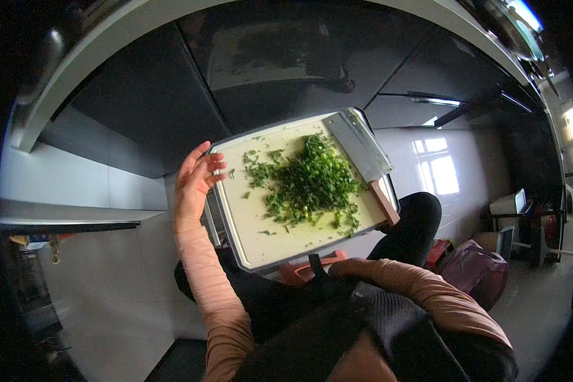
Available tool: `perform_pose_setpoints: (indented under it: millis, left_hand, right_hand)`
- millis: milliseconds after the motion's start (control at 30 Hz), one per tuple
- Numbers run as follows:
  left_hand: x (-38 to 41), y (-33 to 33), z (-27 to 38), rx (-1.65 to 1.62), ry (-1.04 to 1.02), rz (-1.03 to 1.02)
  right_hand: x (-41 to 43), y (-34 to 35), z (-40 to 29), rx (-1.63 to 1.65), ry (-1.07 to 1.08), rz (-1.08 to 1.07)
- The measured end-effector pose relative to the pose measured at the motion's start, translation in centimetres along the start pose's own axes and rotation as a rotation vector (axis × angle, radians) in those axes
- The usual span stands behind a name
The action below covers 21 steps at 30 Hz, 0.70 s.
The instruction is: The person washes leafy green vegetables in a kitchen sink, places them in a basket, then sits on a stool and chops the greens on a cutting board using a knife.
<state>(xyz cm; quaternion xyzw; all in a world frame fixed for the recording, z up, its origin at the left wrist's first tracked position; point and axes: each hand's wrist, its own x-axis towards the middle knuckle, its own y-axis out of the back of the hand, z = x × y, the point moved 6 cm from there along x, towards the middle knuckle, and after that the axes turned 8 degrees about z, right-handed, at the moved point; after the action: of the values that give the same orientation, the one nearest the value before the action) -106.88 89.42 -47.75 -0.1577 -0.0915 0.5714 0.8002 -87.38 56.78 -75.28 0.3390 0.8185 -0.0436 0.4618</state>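
A pale cutting board [248,238] with a dark rim lies at a slant above my lap. Chopped green herbs or scallions [310,181] are heaped at its middle, with loose bits scattered around. Along the board's right side lies a cleaver [358,145], its blade flecked with green and its pinkish handle [385,203] towards me. My left hand [196,181] is at the board's left edge, fingers apart and partly over the rim; contact is unclear. Below the near edge, my right hand [346,268] is mostly hidden beside a pink plastic piece [305,271] and a dark strap [317,265].
Glossy dark cabinet fronts [277,62] stand just beyond the board. A white panel [86,176] juts in at left. Purple and red bags [477,267] sit on the tiled floor [114,281] at right, near a rack with boxes [508,205].
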Motion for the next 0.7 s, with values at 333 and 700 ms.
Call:
perform_pose_setpoints:
  millis: [333,700]
  left_hand:
    - [2.4,-8.8,8.1,0.418,-0.183,-0.06]
    - [9.8,-7.1,7.7,-0.041,0.002,0.385]
  right_hand:
    - [-22.7,12.6,-29.0,-0.148,0.937,0.753]
    - [-32.0,8.3,-35.8,0.154,1.638,0.697]
